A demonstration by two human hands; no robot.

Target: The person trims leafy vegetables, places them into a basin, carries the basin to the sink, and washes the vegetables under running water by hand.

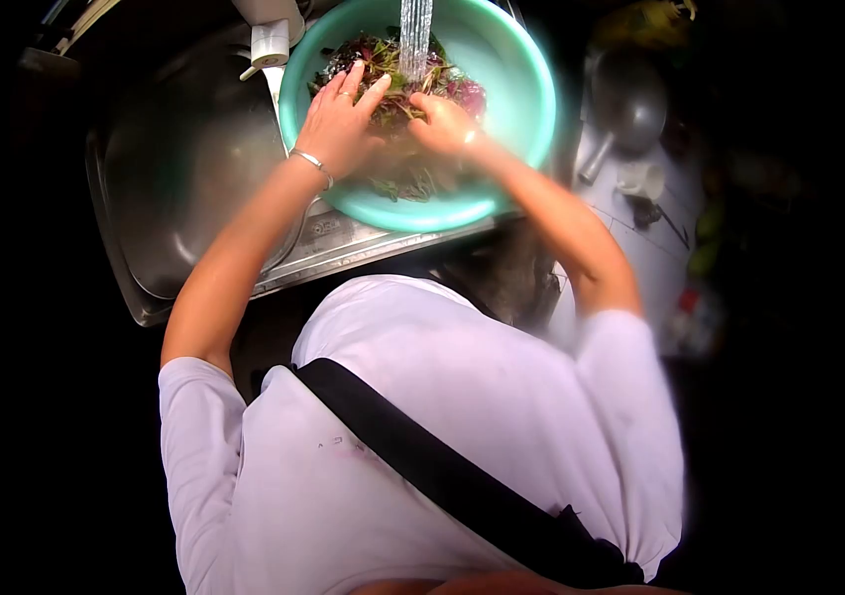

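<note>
A turquoise basin stands in the sink area under a stream of running water. Red and green leafy vegetables lie in it, with a few leaves lower down in cloudy water. My left hand, with a bracelet at the wrist, rests on the leaves at the left, its fingers spread. On the right side of the leaves is my right hand, fingers curled against the stems; what lies between them is too small to make out.
To the left is a metal sink bowl with a raised rim. A white fixture stands behind the basin. On the right, a metal pan and a small white item lie on a white tiled surface.
</note>
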